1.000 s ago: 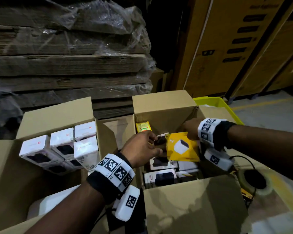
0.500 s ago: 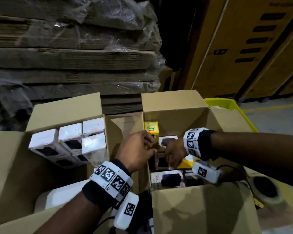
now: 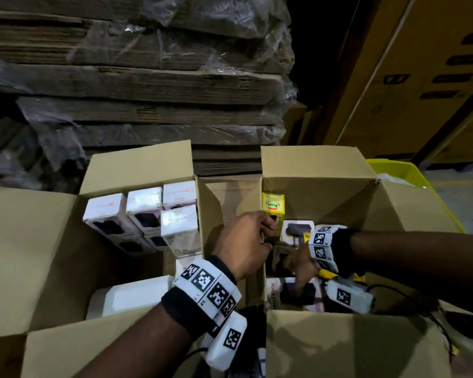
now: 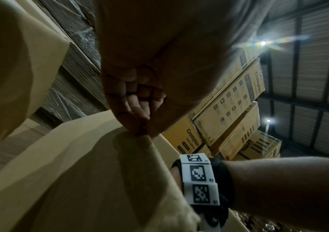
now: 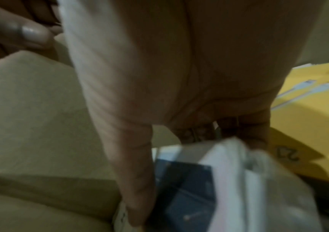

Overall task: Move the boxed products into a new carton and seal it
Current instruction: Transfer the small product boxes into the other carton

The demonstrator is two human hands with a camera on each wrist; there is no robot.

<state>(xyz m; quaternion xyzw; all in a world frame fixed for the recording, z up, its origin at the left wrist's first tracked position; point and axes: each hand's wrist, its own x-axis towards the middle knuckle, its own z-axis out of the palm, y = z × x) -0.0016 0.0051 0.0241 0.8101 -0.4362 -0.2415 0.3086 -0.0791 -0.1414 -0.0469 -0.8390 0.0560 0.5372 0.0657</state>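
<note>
Two open cartons stand side by side. The left carton (image 3: 137,167) holds several upright white product boxes (image 3: 178,227). The right carton (image 3: 311,170) holds mixed boxes: a small yellow one (image 3: 273,204) and white ones with dark pictures (image 3: 298,293). My left hand (image 3: 265,236) curls over the right carton's left wall, and in the left wrist view its fingers (image 4: 139,125) pinch the cardboard edge. My right hand (image 3: 298,271) reaches down inside that carton. Its thumb (image 5: 138,180) and fingers clasp a white box with a dark picture (image 5: 229,180), beside a flat yellow box (image 5: 308,109).
A plastic-wrapped stack of flattened cardboard (image 3: 148,77) rises behind the cartons. Tall yellow-brown cartons (image 3: 421,77) stand at the back right, with a yellow crate (image 3: 402,170) beyond the right carton. A white block (image 3: 131,296) lies low in the left carton.
My right hand has moved left, away from the flat yellow box, and down onto a white box near the carton's left wall. My left hand stays on that wall.
</note>
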